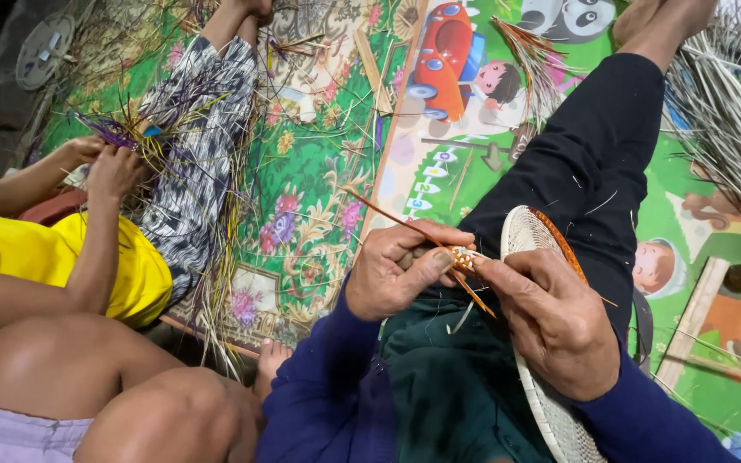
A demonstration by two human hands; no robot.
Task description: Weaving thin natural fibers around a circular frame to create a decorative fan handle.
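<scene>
Your left hand [400, 270] sits at 9 o'clock of the work, fingers curled and thumb pressed down, pinching a long orange strip [413, 230] that runs up toward 10 o'clock. Your right hand [555, 321] is at 4 o'clock, fingers closed round the rim of a round woven disc [525, 231], index and thumb meeting the left thumb at a small patch of orange-and-pale weave [463, 257]. Both grips are shut tight; no slack shows.

The disc rests on your lap against your dark trouser leg [593, 163], tilted on edge. Its pale face looks closely woven. An orange band follows the rim at 1 o'clock; the lower rim by your wrist shows none. Judged from that, the body is done and the edging only partly laid, with most of the rim left.

The mat [319, 197] on the floor carries loose fibres. A bundle of pale reeds [731, 120] lies at 2 o'clock. At 9 o'clock another person in yellow [53, 257] works purple and green strands [143, 129] with both hands, well apart from you.
</scene>
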